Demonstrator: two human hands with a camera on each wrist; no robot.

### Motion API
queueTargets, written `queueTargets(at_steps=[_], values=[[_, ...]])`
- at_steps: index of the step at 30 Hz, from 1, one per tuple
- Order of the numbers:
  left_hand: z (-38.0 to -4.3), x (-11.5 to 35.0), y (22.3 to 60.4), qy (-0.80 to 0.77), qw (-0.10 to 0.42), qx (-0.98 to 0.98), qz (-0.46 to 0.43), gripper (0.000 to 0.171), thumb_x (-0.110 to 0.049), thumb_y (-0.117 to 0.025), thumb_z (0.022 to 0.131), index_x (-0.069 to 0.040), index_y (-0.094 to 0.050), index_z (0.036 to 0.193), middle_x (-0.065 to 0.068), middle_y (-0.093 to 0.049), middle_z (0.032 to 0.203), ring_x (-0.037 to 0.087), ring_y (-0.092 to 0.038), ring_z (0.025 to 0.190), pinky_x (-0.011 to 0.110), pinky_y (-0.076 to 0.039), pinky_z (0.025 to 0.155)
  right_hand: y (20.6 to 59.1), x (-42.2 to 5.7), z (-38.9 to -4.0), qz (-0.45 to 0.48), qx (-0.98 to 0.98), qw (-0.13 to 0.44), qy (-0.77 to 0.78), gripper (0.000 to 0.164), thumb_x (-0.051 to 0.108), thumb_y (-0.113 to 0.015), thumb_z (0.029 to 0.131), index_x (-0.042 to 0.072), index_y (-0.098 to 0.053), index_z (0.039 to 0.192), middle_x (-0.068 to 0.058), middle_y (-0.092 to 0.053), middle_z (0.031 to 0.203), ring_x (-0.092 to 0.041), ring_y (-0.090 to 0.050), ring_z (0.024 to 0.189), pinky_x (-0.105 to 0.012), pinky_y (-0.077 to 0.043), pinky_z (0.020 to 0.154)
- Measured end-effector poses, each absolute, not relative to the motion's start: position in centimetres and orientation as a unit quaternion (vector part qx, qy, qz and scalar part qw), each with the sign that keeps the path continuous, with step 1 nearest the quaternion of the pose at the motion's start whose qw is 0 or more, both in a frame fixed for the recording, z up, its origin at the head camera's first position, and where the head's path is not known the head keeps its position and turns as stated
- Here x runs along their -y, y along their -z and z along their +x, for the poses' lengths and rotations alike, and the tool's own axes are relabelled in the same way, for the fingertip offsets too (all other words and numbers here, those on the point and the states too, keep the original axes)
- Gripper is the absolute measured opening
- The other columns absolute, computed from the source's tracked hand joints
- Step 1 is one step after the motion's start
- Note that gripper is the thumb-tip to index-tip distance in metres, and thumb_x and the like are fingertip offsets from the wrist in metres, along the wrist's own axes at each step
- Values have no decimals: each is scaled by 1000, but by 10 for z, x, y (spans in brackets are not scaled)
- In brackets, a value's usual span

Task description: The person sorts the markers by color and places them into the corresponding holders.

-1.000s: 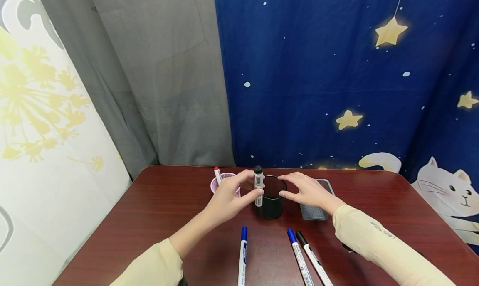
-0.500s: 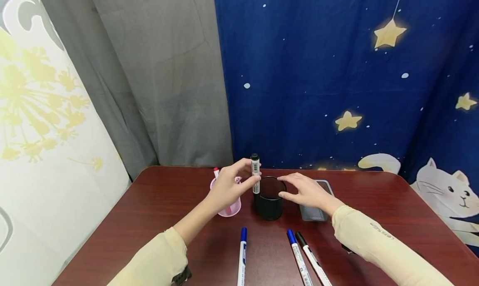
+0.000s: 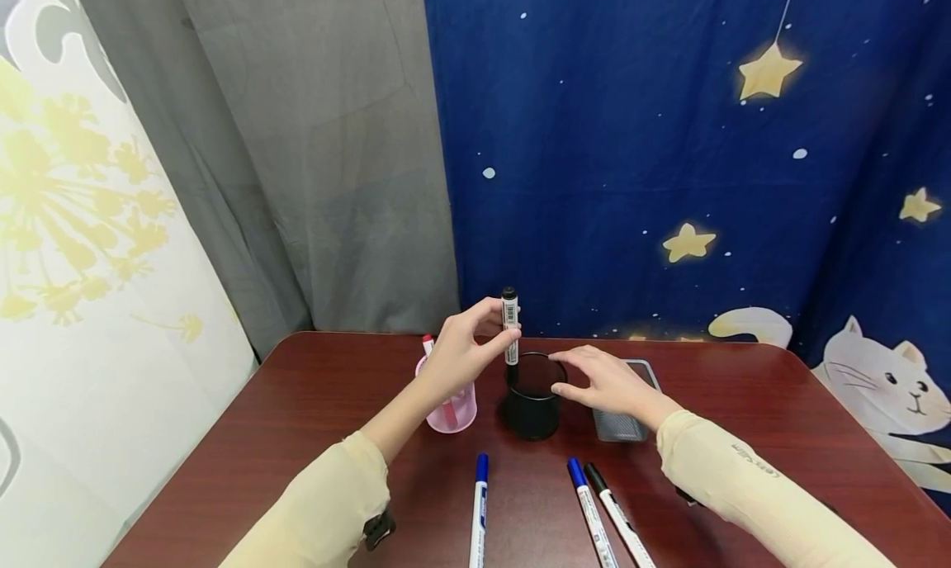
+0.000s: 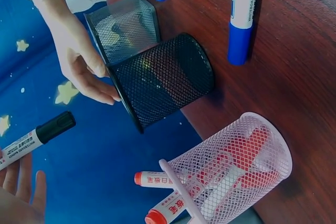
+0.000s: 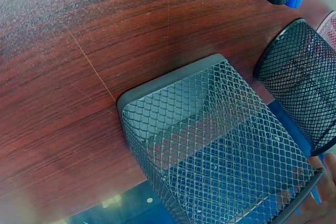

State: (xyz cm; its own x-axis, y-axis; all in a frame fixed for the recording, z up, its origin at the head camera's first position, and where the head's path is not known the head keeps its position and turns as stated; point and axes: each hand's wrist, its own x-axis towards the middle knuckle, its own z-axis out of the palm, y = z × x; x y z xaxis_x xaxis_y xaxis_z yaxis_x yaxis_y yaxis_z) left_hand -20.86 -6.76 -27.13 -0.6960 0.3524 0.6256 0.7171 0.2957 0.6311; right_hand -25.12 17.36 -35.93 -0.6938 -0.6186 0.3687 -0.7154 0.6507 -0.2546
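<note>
The left hand (image 3: 455, 352) pinches a white, black-capped marker (image 3: 511, 330); the right hand (image 3: 607, 381) spreads wide at a round black mesh cup (image 3: 532, 418). I'd keep both upright.

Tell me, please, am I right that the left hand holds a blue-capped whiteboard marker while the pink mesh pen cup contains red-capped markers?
Not quite: the left hand holds a black-capped whiteboard marker, as the left wrist view shows; the rest is right.
</note>
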Motion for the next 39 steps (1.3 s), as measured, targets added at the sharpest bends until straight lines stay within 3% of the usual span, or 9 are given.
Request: queueTargets(at_steps=[7,14,34,39], values=[[-204,60,259,491,183,787,-327,20,-6,-63,80,-2,-58,99,8,-63,84,19,-62,74,33,-47,69,358,-173,-250,361,904,110,-198,50,45,-54,83,12,-53,121,-2,-54,117,-18,-45,110,-41,-36,90],[-226,56,272,480,175,803,-305,22,-14,-64,81,-9,-57,101,0,-62,84,8,-60,72,25,-47,68,359,-174,-251,364,903,112,-196,50,46,-53,83,12,-54,121,-1,-54,116,-17,-45,110,-39,-35,90],[-245,46,292,472,167,819,-279,21,-14,-63,81,-8,-58,100,2,-63,83,9,-61,70,25,-47,65,360,-174,-250,366,903,118,-191,51,47,-53,83,12,-54,120,0,-54,116,-16,-45,110,-39,-35,90],[-246,47,300,470,161,822,-279,25,-13,-63,81,-7,-57,104,5,-62,91,14,-62,78,26,-47,70,359,-174,-249,374,899,130,-187,51,46,-53,83,10,-55,119,-2,-55,115,-18,-46,109,-41,-37,88]])
